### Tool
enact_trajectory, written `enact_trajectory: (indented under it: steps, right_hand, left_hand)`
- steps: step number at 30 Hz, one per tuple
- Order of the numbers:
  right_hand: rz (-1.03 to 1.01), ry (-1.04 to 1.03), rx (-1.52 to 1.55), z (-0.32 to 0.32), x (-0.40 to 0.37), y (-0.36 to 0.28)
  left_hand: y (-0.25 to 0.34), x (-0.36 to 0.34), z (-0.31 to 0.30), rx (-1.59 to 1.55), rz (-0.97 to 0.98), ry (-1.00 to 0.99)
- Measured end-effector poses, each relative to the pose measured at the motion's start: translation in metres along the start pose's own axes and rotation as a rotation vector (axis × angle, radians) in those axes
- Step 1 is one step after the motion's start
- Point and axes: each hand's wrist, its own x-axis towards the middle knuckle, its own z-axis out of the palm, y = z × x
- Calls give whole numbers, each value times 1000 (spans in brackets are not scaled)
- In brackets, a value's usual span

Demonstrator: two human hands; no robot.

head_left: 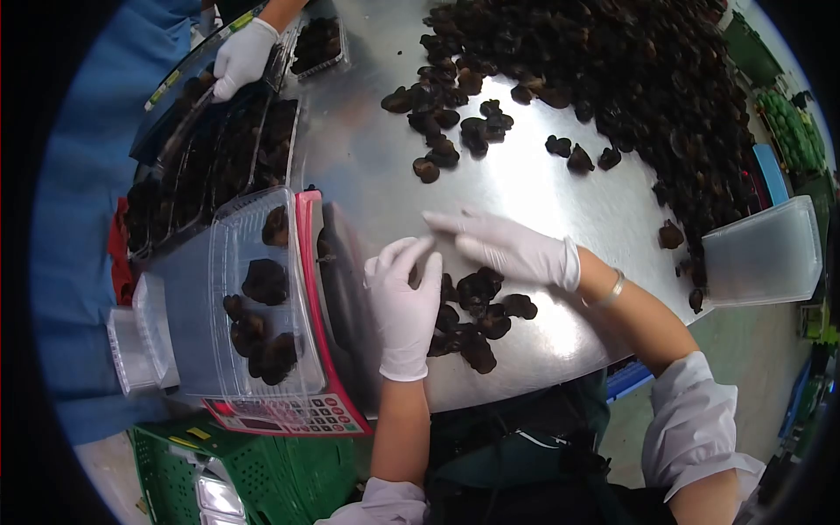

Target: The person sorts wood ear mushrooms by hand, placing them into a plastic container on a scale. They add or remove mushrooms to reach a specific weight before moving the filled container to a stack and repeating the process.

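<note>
My left hand (404, 306), in a white glove, is low over the steel table beside the scale, its fingers bent and thumb apart, with nothing visibly held. Fingers stretched out, my gloved right hand (507, 248) reaches left until its tips come close to my left fingers; it holds nothing. Just below it lies a small cluster of dark wood ear mushrooms (477, 293), partly behind my left hand. To the left, a clear plastic tray (302, 350) with several mushroom pieces (265, 282) sits on a red digital scale (331, 418).
A large mushroom heap (604, 61) covers the table's far right. Another person's gloved hand (245, 57) is at filled trays (206, 171) at far left. Stacked clear trays (140, 341), a green crate (254, 464) and a translucent tub (761, 254) stand around the table (350, 157).
</note>
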Motion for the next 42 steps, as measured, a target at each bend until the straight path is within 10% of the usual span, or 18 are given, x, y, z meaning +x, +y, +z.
enact_trajectory:
  steps: [2,10,13,17,20,24,32,38,42]
  right_hand:
    - [28,-109,-610,6,-27,-7]
    - [896,469,-1024,-34,-177,-3]
    - [678,508,-1112,-33,-187,-12]
    - [329,417,-460,-7,-118,-39]
    - [95,167,-488,-4,-43,-34]
    - [-119,443,-874,-13,48,34]
    - [75,311,-689,-63,15,6]
    - [-97,677,-886,-106,57,57]
    - [216,173,-758,-74,42,34]
  left_hand:
    - [-5,-2,0,83,82,-49]
    - [3,-3,-2,-7,13,-5]
    - [6,-2,-3,-14,41,-5]
    - [5,-3,-3,-75,13,-2]
    - [3,-5,-5,-97,-29,-1]
    - [1,-4,-5,-144,-38,-15]
    - [8,-3,-9,-166,-67,-35]
    - [11,-3,-8,-194,-57,-46]
    - [8,-1,-10,-168,-49,-44]
